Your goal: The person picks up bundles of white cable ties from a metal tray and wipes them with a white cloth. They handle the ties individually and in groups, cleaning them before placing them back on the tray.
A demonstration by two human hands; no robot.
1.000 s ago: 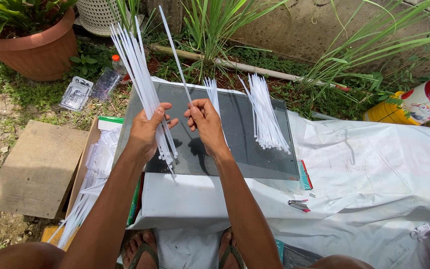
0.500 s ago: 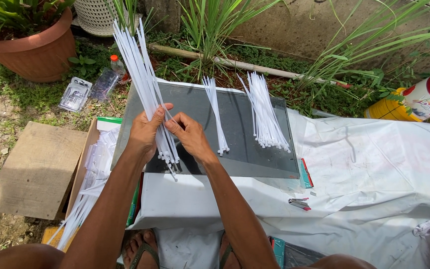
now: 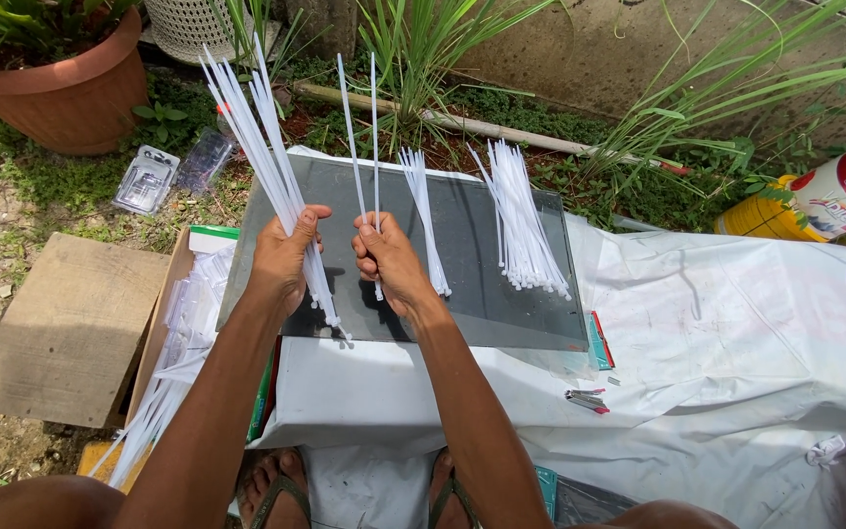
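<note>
My left hand (image 3: 286, 257) grips a thick bundle of white cable ties (image 3: 258, 147), held upright over the left side of a dark glass pane (image 3: 482, 294). My right hand (image 3: 391, 263) pinches two single white ties (image 3: 362, 137) that stick straight up. On the pane to the right lie a small bunch of ties (image 3: 423, 220) and a larger pile of ties (image 3: 523, 220).
The pane rests on a table draped in white sheeting (image 3: 736, 353). A cardboard box with more ties (image 3: 173, 353) stands at the left beside a wooden board (image 3: 66, 328). A terracotta pot (image 3: 70, 93), tins (image 3: 839, 191) and small clippers (image 3: 587, 399) are nearby.
My right hand moved from the pane to the bundle, then drew away holding two ties upright. The left hand kept the bundle raised.
</note>
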